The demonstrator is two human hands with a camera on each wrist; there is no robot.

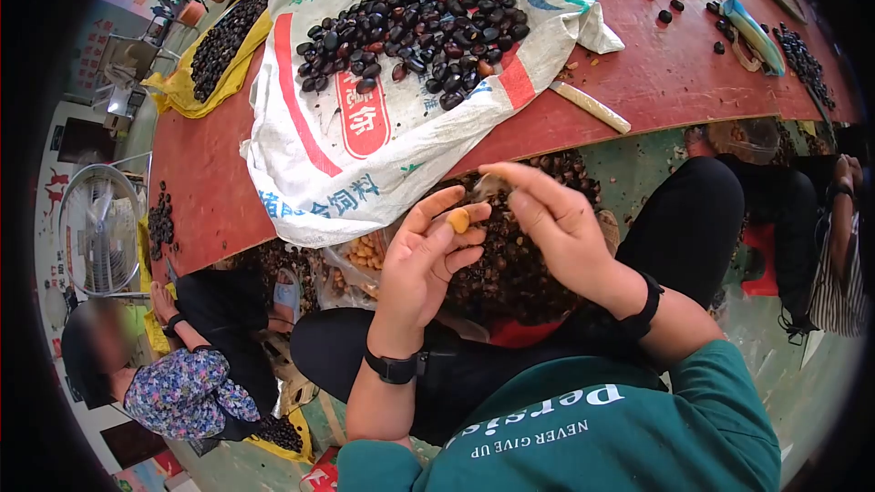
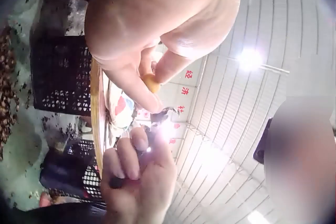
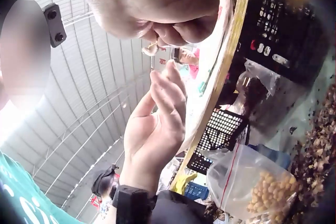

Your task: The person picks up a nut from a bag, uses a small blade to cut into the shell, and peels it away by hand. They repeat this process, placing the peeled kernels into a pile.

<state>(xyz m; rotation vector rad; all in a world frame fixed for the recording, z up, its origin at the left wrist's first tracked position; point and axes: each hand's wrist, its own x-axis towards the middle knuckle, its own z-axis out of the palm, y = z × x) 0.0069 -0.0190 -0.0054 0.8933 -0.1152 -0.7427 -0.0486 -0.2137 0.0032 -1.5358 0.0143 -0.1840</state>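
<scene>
Between thumb and fingers of my left hand (image 1: 415, 269) is a small yellow-orange kernel (image 1: 458, 220), seen too in the left wrist view, where the kernel (image 2: 151, 82) sits at the fingertips. Facing it, my right hand (image 1: 570, 228) has its fingers curled round a small, slim tool with a shiny tip (image 2: 164, 115) and a dark end below the fingers; much of it is hidden and I cannot tell its exact kind. A pale scrap (image 3: 151, 49) shows at the right fingertips. Both hands hang above the lap, before the table edge.
Dark glossy nuts (image 1: 410, 23) are heaped on a white woven sack (image 1: 305, 118) over the red table (image 1: 205, 191). A pale stick (image 1: 592, 107) lies to the right. Below are a bag of yellow kernels (image 3: 270, 192) and scattered shells (image 3: 317, 150). Other people (image 1: 182, 383) sit around.
</scene>
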